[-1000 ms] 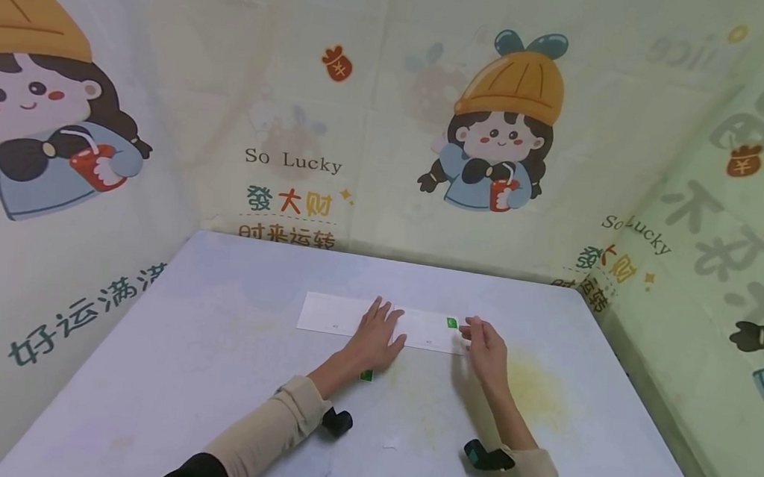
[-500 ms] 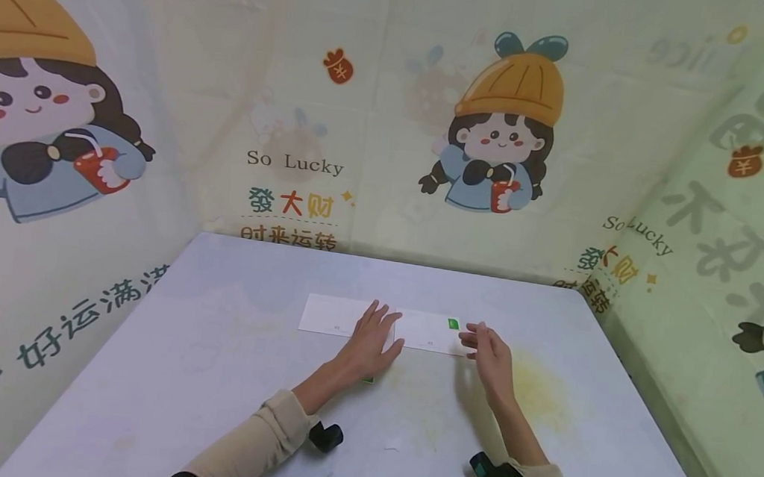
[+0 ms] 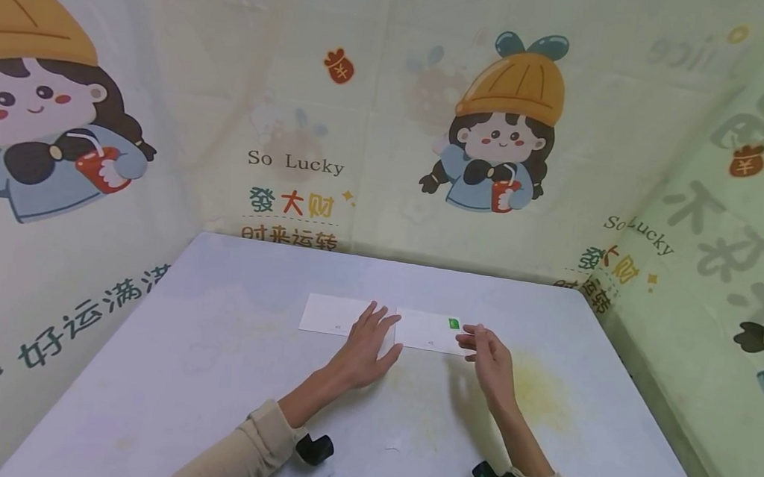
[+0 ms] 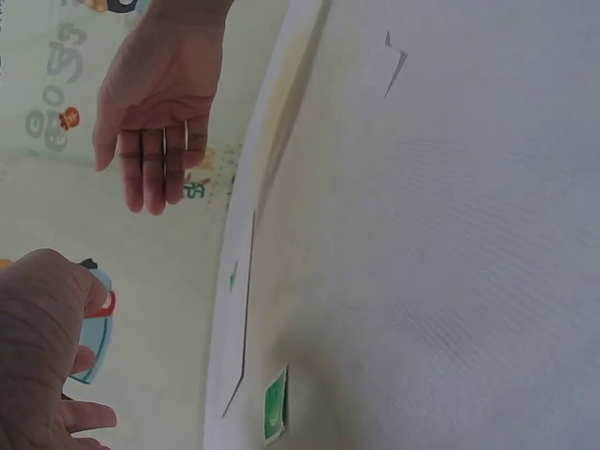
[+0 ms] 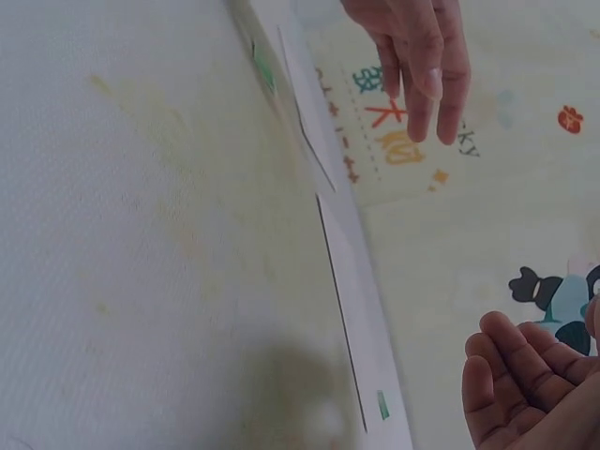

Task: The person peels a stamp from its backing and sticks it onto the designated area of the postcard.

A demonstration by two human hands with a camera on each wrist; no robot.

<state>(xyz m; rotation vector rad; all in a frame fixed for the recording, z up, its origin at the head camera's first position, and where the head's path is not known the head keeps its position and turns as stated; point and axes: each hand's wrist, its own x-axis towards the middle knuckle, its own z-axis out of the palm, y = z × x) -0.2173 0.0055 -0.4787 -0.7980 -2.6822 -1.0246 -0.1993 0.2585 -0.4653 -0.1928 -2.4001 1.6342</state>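
Note:
Two white, envelope-like papers lie end to end across the table: a left paper [image 3: 327, 314] and a right paper [image 3: 420, 331]. A green stamp-like sticker [image 3: 454, 323] sits in the right paper's upper right corner. My left hand [image 3: 364, 351] hovers with spread fingers, covering part of the left paper in the head view. Beside the right paper's right end, my right hand [image 3: 492, 363] is held up with relaxed fingers and nothing in them. A second green sticker [image 4: 275, 410] lies loose on the table; the left arm hides it in the head view.
A small white scrap [image 4: 394, 70] lies on the white table [image 3: 223, 376] toward its near side. Printed cloth [image 3: 391, 119] hangs behind the table and along both sides. Black wrist cameras [image 3: 315, 450] hang beneath both forearms.
My left hand has lifted off the papers and drawn back slightly, its forearm now covering the loose sticker. My right hand has shifted a little away from the stuck sticker, its fingers loosening.

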